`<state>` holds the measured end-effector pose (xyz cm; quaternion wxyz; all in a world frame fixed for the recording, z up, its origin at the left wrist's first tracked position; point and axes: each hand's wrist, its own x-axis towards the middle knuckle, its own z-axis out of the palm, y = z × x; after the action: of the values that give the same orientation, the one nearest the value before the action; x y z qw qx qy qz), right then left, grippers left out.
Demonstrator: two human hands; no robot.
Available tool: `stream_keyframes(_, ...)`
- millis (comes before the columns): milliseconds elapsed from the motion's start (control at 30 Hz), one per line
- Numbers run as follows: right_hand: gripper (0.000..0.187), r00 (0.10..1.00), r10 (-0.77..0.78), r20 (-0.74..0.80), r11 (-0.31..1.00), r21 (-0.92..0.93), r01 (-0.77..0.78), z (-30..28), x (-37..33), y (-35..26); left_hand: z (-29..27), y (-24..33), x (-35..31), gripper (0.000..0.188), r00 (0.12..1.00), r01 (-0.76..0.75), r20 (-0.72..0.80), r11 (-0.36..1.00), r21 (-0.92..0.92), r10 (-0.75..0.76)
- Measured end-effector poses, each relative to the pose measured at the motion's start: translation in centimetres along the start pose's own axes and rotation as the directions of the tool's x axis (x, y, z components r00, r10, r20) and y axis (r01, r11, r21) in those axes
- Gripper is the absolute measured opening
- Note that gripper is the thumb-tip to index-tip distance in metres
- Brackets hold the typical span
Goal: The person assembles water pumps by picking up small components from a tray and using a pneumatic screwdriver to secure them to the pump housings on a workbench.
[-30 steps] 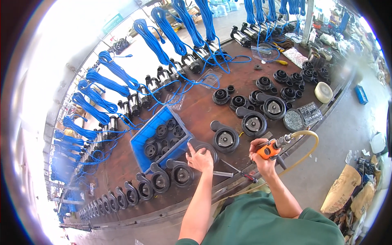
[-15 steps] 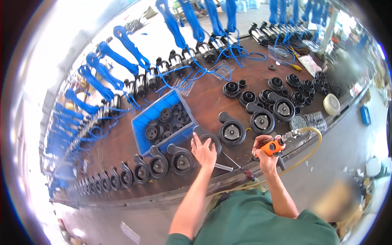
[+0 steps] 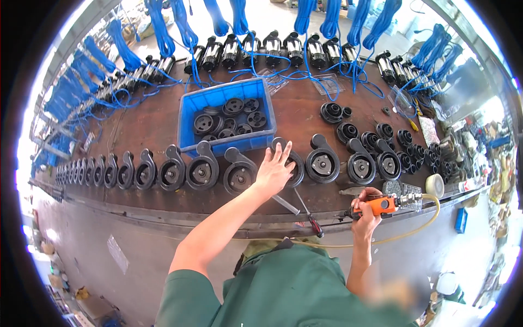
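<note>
Workshop floor (image 3: 158, 234), grey and brightly lit, runs along the near side, with a small blue box (image 3: 461, 220) on it at the right. The long table (image 3: 141, 122), brown and scuffed, bends with the lens. Along its far side stand black-and-silver pumps (image 3: 272, 46), with bundles of blue cord (image 3: 158, 27) hanging above them. Nearer the middle sits a blue bin (image 3: 234, 145) with many black discs (image 3: 234, 106) in it, so that supply looks far from used up.

Black round housings (image 3: 203, 171), each with a side spout, line the near edge toward the left; their insides look mostly dark, and I judge these the further along. To the right, three plated housings (image 3: 323, 163) show pale metal and seem less finished. Beyond them, stepped black parts (image 3: 332, 111) stand in a loose cluster. Finer differences are too small to tell.

The left hand (image 3: 274, 175) is spread, fingers unclosed, over one housing (image 3: 298, 169) just in front of the bin's near right corner; whether it presses, I cannot tell. The right hand (image 3: 366, 213) is wrapped around an orange power driver (image 3: 381, 205) over the table's near edge, its yellowish hose (image 3: 436, 215) looping down. Between the hands lie a screwdriver (image 3: 316, 226) and a pale metal rod (image 3: 286, 204).
</note>
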<state>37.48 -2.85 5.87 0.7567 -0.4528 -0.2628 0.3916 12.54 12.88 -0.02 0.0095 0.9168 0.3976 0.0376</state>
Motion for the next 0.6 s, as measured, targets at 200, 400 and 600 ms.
stream_keyframes(200,0.039,1.0,0.001,0.013,0.997,-0.075,0.0,0.6,-0.5,0.3,1.6,1.0,0.5,0.052,0.989,0.094,0.104,0.988,0.126,-0.108)
stream_keyframes(400,0.04,1.0,-0.003,0.027,0.993,-0.116,0.007,1.8,-1.4,0.2,0.5,2.1,1.7,0.051,0.97,0.057,0.209,0.95,0.306,-0.125)
stream_keyframes(600,0.039,0.998,-0.003,0.068,0.993,-0.115,0.011,1.5,-2.1,0.6,-2.6,3.9,2.0,0.051,0.924,-0.174,0.376,0.804,0.568,-0.066)
